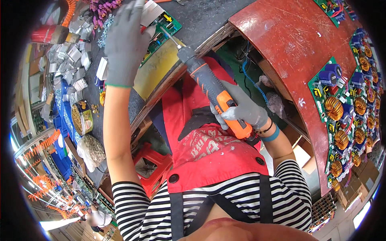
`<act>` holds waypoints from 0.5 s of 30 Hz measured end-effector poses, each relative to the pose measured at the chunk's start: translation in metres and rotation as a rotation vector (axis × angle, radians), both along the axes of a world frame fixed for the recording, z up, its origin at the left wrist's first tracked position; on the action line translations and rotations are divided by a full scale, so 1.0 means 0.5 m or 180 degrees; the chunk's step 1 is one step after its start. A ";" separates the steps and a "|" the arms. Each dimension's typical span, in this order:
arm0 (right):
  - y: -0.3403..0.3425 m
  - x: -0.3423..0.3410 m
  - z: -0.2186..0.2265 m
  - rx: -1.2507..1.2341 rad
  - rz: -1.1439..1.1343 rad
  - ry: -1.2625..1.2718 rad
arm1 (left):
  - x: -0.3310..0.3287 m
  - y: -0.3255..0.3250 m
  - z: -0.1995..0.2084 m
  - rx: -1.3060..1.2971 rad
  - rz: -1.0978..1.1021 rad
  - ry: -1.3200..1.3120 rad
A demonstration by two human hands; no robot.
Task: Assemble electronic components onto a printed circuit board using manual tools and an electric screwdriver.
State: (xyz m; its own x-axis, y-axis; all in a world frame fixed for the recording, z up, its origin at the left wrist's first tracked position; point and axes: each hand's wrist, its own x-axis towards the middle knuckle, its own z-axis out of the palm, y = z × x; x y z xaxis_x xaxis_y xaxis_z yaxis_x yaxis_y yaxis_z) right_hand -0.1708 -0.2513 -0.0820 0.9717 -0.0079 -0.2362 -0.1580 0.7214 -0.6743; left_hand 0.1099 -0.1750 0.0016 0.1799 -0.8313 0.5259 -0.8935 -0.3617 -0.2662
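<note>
Right hand [245, 106] has its fingers wrapped snugly around the driver [211, 82] – bit [171, 38] aimed at the green board [157, 44] up on the dark bench [201, 16]. Left hand [126, 44] is right at the board's left side, kinda blurry – can't tell if it's gripping anything.

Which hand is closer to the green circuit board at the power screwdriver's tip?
Left. The left hand is at the left edge of the circuit board, partly over it in view; the right hand is farther off, toward the lower right, gripping the power screwdriver.
</note>
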 end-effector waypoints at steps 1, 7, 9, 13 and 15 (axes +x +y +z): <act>-0.001 0.002 -0.003 0.0041 0.0042 0.0021 | 0.010 -0.014 -0.003 0.0708 0.0406 0.0203; -0.027 0.024 -0.018 0.0174 0.0100 0.0002 | 0.048 -0.035 -0.056 0.0651 0.0533 -0.0104; -0.037 0.030 -0.015 0.0189 0.0146 0.0012 | 0.051 -0.037 -0.062 0.0616 0.0559 -0.0057; -0.045 0.042 -0.021 0.0243 0.0213 -0.0004 | 0.045 -0.035 -0.057 0.0567 0.0508 -0.0107; -0.046 0.045 -0.023 0.0253 0.0228 -0.0042 | 0.044 -0.035 -0.057 0.0585 0.0570 -0.0046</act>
